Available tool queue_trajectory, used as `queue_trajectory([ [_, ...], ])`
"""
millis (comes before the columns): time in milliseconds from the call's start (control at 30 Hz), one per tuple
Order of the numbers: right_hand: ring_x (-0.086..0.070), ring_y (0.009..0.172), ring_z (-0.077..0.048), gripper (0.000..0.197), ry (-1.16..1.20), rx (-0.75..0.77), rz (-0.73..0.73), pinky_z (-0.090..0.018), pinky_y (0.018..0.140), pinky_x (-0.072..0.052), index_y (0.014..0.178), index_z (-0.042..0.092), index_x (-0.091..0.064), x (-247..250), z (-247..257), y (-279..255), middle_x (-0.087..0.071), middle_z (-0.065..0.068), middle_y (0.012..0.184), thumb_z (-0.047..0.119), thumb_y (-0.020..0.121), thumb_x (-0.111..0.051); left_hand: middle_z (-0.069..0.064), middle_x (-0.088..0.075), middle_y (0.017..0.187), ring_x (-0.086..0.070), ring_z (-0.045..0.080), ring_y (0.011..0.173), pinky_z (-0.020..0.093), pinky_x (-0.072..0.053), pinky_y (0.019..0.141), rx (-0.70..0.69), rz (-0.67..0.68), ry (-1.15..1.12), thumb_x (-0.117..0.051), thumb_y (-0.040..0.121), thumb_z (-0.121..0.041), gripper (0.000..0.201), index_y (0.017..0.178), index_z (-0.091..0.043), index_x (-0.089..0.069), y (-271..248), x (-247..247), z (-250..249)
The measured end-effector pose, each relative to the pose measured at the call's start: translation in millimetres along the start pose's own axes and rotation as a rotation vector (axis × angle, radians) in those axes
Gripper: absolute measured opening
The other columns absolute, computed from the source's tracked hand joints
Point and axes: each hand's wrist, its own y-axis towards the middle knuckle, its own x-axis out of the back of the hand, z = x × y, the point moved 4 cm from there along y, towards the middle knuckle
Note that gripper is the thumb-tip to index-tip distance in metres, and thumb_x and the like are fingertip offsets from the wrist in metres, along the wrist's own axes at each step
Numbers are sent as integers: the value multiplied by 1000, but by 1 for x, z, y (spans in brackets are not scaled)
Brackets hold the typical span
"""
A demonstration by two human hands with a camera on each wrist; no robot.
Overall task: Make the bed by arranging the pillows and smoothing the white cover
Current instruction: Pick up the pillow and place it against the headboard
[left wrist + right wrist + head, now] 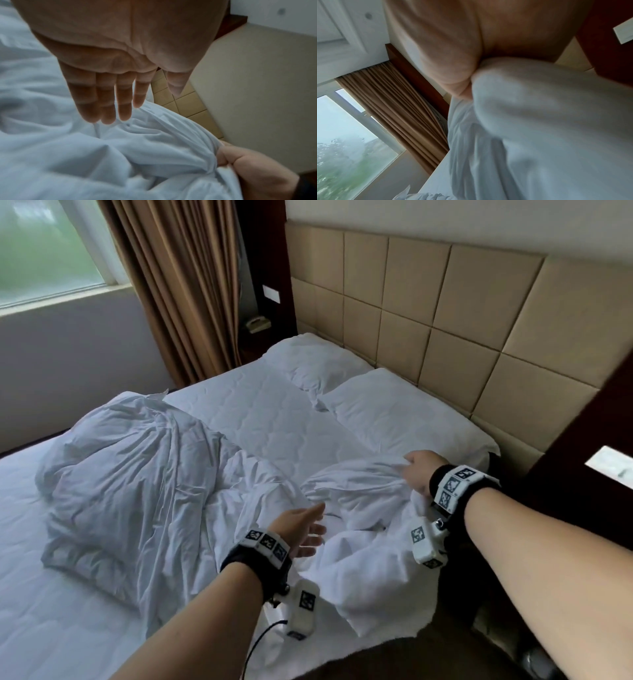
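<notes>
The white cover (137, 484) lies bunched in a heap across the middle and near side of the bed. Its near corner (363, 501) is lifted in folds. My right hand (416, 470) grips a gathered fold of that corner; in the left wrist view the fist (240, 159) closes round the cloth (154, 148). In the right wrist view the cover (539, 121) fills the frame under the palm. My left hand (308, 530) hovers open, fingers (106, 102) straight, just above the folds. Two white pillows (315, 364) (404, 412) lie flat against the headboard.
A tan padded headboard (445, 313) backs the bed. Brown curtains (178, 285) and a window (44, 251) stand at the far left. A phone (256, 324) sits on a dark bedside unit. Dark wooden furniture (582, 457) stands close on my right. The bare quilted mattress sheet (274, 412) shows mid-bed.
</notes>
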Motion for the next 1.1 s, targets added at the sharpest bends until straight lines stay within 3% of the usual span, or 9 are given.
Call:
queue_trajectory([
  [133,-58,102,-20,27,70,53,18,-24,88,-43,111,27,-64,-5,9,-29,-60,-1,108,14,90,-53,14,-71,112,-66,29,95,38,-53,83,7,117,-137,-54,97,-59,60,118,-4,-64,-4,-22,-9],
  [300,-48,62,-7,25,150,44,3,-17,55,-37,70,27,-53,-4,14,-61,-50,12,70,6,82,-51,12,-75,117,-72,31,109,49,-54,101,4,292,-158,-60,84,-75,76,120,-8,-68,-25,-45,-8],
  [400,-53,67,-14,20,186,28,-7,-16,57,-38,81,22,-64,-2,10,-79,-56,8,72,6,76,-52,14,-72,124,-70,34,112,52,-54,99,24,363,-155,-64,79,-78,80,124,-11,-67,-32,-42,-2],
  [533,-65,88,-32,59,215,7,14,-34,73,-55,105,11,-73,-2,1,-94,-71,-10,95,10,52,-48,21,-71,119,-71,38,107,56,-56,94,66,303,-223,-68,78,-75,85,125,-4,-60,-23,-27,8],
  [667,-59,80,-28,59,222,-21,118,-35,64,-49,114,19,-67,-8,-9,-105,-64,-6,85,0,59,-55,25,-69,109,-69,41,95,50,-61,79,111,343,-283,-68,74,-78,98,123,6,-57,-15,-40,9],
  [733,-57,82,-27,67,214,-37,152,-32,64,-46,117,13,-67,-9,-19,-106,-63,-6,87,4,52,-55,22,-62,93,-63,38,86,44,-58,71,99,336,-290,-65,86,-68,77,108,6,-58,-19,-60,1],
  [833,-60,96,-25,86,152,-29,182,-27,67,-49,132,17,-61,-5,-42,-96,-66,-3,108,12,46,-59,13,-55,69,-58,27,56,34,-54,51,42,254,-318,-66,97,-26,23,91,-5,-58,-15,-88,-17],
  [1000,-57,65,-24,19,170,-22,70,-29,57,-46,77,18,-65,32,-79,-63,-62,-4,68,0,73,-60,11,-68,77,-68,23,66,32,-56,60,-232,198,-465,-61,97,-7,5,93,-8,-63,6,-127,-95],
  [1100,-69,83,-20,17,215,26,-38,-32,75,-57,97,21,-69,66,-87,-34,-72,0,87,25,81,-65,10,-70,79,-70,23,70,30,-57,59,-449,218,-454,-61,98,-7,11,88,-12,-63,5,-153,-170],
])
